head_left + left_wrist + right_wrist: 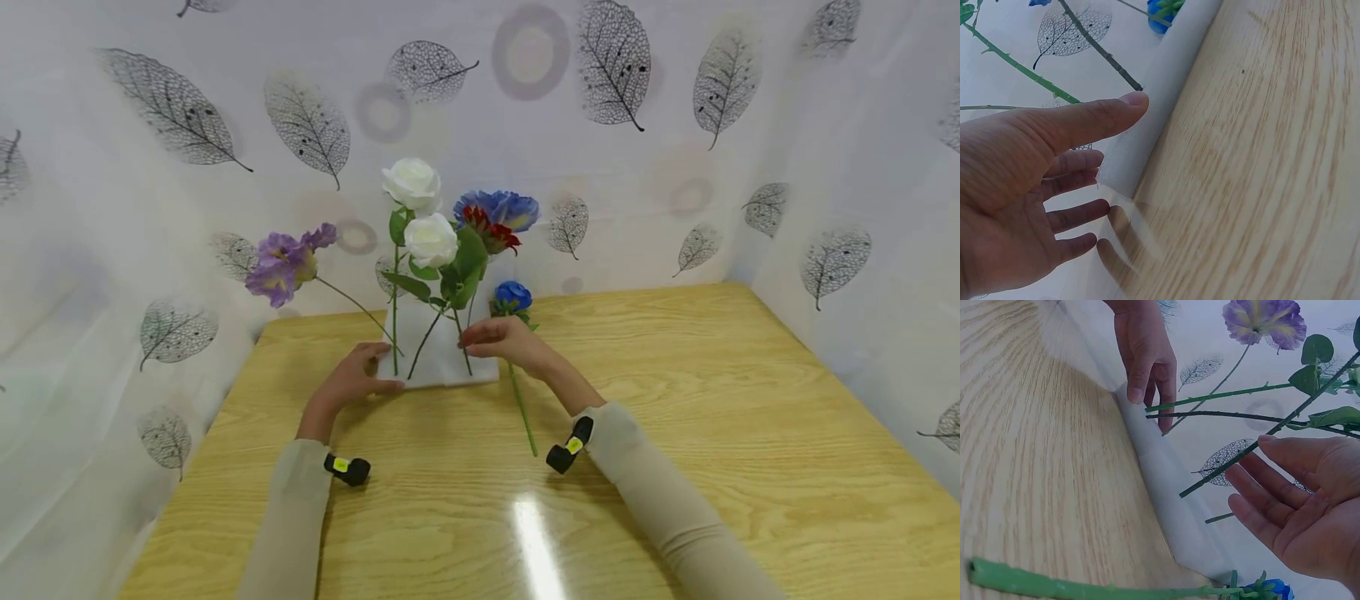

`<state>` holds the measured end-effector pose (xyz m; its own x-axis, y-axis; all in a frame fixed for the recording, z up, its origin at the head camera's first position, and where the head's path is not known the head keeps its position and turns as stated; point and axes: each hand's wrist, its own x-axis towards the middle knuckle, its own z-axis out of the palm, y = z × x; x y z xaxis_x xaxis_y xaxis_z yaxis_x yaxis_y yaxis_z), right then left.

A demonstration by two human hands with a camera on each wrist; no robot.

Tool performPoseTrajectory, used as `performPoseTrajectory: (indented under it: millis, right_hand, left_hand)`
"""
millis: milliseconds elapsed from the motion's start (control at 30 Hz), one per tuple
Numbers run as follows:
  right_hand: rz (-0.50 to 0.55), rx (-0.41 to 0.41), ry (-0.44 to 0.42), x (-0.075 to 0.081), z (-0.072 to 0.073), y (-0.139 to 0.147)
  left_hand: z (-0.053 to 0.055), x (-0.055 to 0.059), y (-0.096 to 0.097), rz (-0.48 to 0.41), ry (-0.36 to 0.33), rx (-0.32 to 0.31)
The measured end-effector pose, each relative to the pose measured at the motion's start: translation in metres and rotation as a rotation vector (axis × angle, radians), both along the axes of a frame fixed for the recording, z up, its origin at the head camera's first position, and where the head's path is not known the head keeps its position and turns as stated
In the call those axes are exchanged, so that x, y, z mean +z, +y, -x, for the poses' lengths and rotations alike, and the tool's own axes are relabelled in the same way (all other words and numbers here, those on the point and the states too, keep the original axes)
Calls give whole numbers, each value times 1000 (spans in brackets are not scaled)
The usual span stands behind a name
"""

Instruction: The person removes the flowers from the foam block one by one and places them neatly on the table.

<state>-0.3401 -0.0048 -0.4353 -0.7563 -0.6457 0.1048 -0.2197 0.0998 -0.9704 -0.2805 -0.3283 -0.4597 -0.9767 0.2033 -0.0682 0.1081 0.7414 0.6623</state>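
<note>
A white pad [442, 372] lies on the table with several artificial flower stems standing on it. My left hand [356, 379] holds its left front corner, the thumb on the front edge and the fingers around the side. With thumb and fingertips my right hand [510, 340] pinches a dark green stem [1207, 478] low down, near the pad's right end. Two white roses [412, 183] rise in the middle, and a purple flower [288, 262] leans left. A blue flower [517, 208] and a red flower [489, 232] show behind green leaves [468, 258].
A blue rose [513, 295] with a thick green stem [1085, 589] lies on the wooden table [675, 375], right of the pad. White cloth [480, 100] printed with grey leaves hangs behind and at both sides.
</note>
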Motion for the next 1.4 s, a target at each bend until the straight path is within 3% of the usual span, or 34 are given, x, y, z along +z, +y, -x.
performPoseTrajectory:
  millis: [533,1400]
  right_hand:
    - [2,27,-25,-7,-2,-4]
    - [48,-170,-28,-14,-5,-15]
  left_hand:
    - [0,-1,0,-20,-10,1]
    - [0,0,1,-30,-12,7]
